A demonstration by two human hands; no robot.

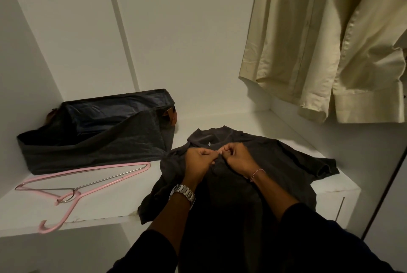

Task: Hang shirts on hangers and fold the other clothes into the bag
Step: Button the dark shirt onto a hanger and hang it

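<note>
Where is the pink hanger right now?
In the head view, the pink wire hanger lies flat on the white shelf, left, in front of the dark fabric bag, untouched.

Bag (94,138) blocks shelf (105,204) left; hanger (83,181) before it.

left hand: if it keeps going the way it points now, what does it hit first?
The left hand pinches the dark shirt and points up and right, at the right hand. Their fingertips look nearly touching, so it would likely meet the right hand first; depth is unclear from this one view.
</note>
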